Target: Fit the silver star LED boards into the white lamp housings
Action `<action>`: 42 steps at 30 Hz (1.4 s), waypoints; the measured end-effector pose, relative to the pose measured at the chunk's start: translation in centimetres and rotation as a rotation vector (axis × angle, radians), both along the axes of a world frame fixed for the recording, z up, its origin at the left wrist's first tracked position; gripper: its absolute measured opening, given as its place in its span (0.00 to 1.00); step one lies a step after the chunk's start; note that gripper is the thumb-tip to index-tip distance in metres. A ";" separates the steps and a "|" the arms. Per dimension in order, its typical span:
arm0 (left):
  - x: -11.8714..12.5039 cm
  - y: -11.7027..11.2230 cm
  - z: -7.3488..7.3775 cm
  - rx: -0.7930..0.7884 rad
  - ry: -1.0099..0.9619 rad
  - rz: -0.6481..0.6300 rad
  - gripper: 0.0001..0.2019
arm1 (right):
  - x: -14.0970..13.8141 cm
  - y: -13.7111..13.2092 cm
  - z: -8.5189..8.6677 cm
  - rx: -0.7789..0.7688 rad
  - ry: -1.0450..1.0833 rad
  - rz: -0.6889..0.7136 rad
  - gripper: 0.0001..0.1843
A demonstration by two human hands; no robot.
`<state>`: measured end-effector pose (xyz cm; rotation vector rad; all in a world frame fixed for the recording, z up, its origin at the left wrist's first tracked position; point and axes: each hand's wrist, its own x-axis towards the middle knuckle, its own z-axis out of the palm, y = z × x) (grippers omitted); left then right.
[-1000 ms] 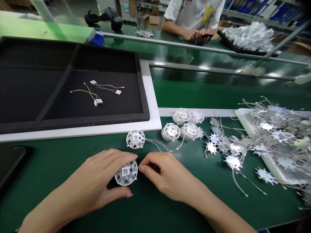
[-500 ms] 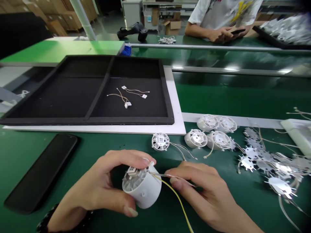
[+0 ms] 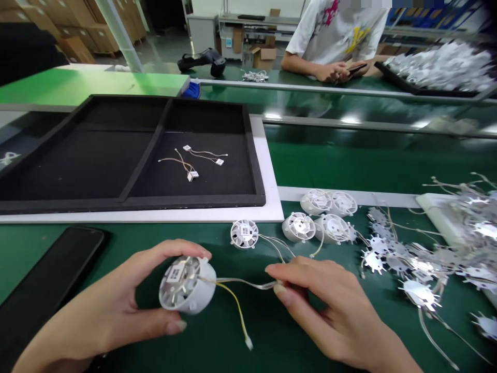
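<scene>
My left hand [image 3: 116, 305] grips a white round plastic housing [image 3: 200, 292] between thumb and fingers, its spoked face with a small square coded label tilted toward me. Thin pale wires [image 3: 244, 282] run from the housing's side to my right hand [image 3: 330, 311], which pinches them between thumb and forefinger. A yellow wire [image 3: 237, 301] with a white connector at its end hangs loose between the hands. Just beyond lies a similar round piece [image 3: 244, 234] with a coded label and wires. Several more white housings [image 3: 298, 228] stand grouped behind my right hand.
A black divided tray [image 3: 128, 202] holds a few small wired boards [image 3: 193, 175]. A dark phone [image 3: 50, 280] lies at left. Silvery spiked discs with wires [image 3: 421, 292] are piled at right. Across the bench a person [image 3: 330, 46] holds a phone, near a tray of white parts [image 3: 442, 67].
My left hand has moved left with the housing and turned its labelled face more toward me. The pale wires now stretch longer between my hands. The yellow wire's connector has come into view.
</scene>
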<state>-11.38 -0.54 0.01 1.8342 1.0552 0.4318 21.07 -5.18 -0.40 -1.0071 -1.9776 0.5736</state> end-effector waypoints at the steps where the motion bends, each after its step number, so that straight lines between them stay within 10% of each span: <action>1: -0.4 0.2 -0.3 0.027 0.080 0.015 0.28 | 0.4 0.1 0.1 0.036 -0.024 -0.008 0.11; 16: -1.0 2.3 -3.4 0.661 0.401 -0.125 0.24 | 4.1 1.7 -0.4 0.330 -0.516 -0.650 0.08; 27: 2.3 0.9 -1.3 0.634 0.094 0.142 0.09 | 6.1 2.0 -1.7 0.188 -0.617 -0.553 0.12; 36: 4.1 1.0 0.5 0.832 -0.118 0.057 0.16 | 4.9 -0.4 0.9 0.255 0.014 -0.491 0.22; 42: 5.5 0.6 0.0 0.829 -0.187 -0.109 0.16 | 3.7 -0.9 0.9 -0.049 0.183 -0.130 0.23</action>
